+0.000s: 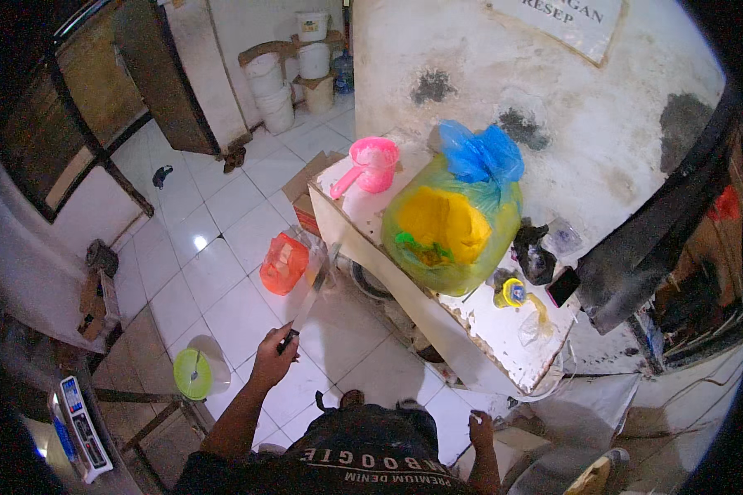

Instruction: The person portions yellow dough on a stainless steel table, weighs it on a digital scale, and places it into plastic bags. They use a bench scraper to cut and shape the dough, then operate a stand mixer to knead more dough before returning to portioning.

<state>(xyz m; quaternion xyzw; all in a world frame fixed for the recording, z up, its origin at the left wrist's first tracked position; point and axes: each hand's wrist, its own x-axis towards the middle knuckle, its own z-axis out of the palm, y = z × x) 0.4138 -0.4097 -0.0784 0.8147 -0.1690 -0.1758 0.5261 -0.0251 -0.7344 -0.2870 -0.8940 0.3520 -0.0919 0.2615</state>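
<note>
My left hand is closed around the dark handle of a long flat-bladed tool, likely a knife. Its blade points away from me, over the tiled floor, towards an orange plastic bag. Low on the right, my right hand hangs beside my body with its fingers bent. Something small and pale shows at those fingertips, too small to make out. Ahead stands a worn white table. On it rest a large knotted yellowish plastic bag with a blue top and a pink dipper.
A phone, a yellow-lidded jar and a black plastic bag lie on the table's right part. A green-lidded bucket stands on the floor. A digital scale is at lower left. White buckets stand by the far wall.
</note>
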